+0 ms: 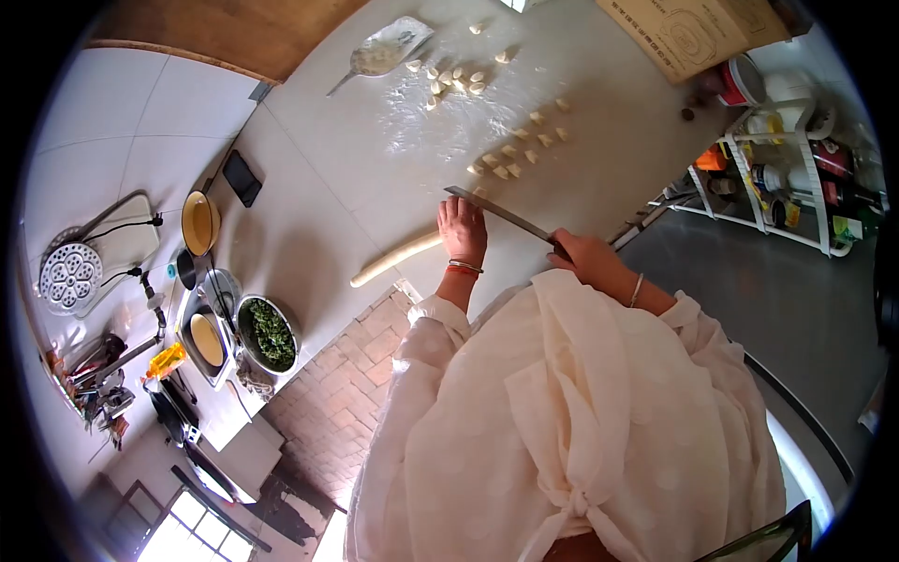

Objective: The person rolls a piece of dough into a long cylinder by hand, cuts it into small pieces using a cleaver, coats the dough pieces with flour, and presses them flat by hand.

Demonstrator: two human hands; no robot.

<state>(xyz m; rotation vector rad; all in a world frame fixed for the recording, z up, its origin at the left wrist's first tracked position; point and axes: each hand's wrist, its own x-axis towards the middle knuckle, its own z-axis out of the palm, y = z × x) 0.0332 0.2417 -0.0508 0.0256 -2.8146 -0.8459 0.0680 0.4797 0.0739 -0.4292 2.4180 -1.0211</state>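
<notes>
A long rope of dough [398, 259] lies on the pale countertop, its right end running under my left hand [463, 230]. The fingers of that hand are curled over the dough, close to the blade. My right hand [588, 258] is closed around the handle of a kitchen knife [510, 217]. The blade slants up and left across the counter, just in front of my left fingertips. Beyond it, small cut dough pieces [514, 170] lie in loose rows. Farther back, several more pieces [456, 78] sit on scattered flour [440, 122].
A scoop [384, 51] with flour lies at the back. To the left are a phone [243, 178], a yellow bowl [200, 223], a bowl of chopped greens [268, 332] and a sink [190, 328]. A cardboard box [698, 36] and a white rack of bottles [810, 173] stand right.
</notes>
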